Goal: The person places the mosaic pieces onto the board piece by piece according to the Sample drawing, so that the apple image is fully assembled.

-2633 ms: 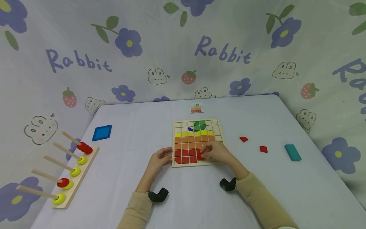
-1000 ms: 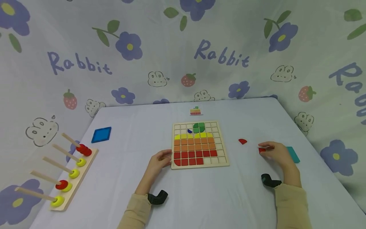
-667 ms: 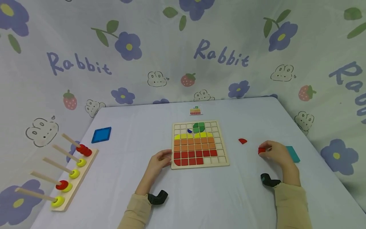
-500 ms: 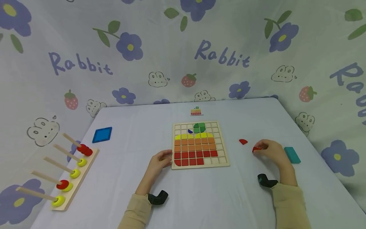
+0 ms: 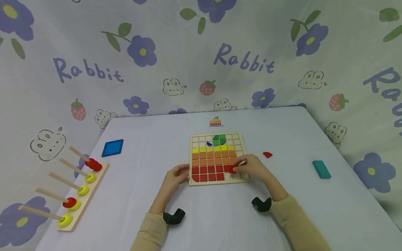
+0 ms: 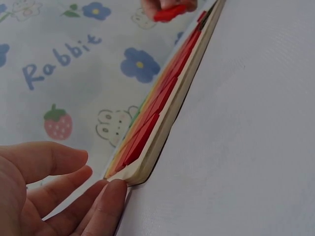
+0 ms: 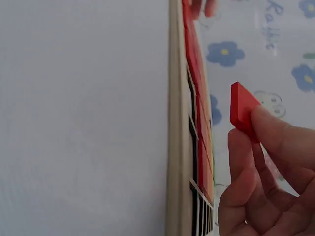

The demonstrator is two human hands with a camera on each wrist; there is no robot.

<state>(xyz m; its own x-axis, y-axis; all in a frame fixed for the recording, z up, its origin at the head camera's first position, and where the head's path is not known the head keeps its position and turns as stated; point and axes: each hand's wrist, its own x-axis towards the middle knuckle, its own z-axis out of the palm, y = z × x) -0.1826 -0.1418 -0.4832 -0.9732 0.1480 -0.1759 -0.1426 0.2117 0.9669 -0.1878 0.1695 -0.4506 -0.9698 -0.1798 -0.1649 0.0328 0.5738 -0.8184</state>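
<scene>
A wooden grid board (image 5: 237, 138) lies on the table, with green, blue, yellow, orange and red tiles set in its cells. Between thumb and fingers my right hand (image 5: 253, 168) pinches a red square tile (image 7: 241, 110), raised over the board's lower right part, where some bottom-row cells are bare. At the board's near left corner, my left hand (image 5: 174, 176) touches the edge; its fingers are relaxed, as the left wrist view shows fingertips (image 6: 114, 191) against the corner. A red quarter-round tile (image 5: 267, 154) lies on the cloth right of the board.
Behind the board lies a small pattern card (image 5: 216, 121). A wooden peg stand (image 5: 91, 195) with red and yellow rings is at the left, and a blue tray (image 5: 112, 148) sits beyond it. At the right lies a teal block (image 5: 321, 169).
My right hand first left the board, picked up the red square tile on the right, then carried it left to above the board. The left hand stayed at the corner.
</scene>
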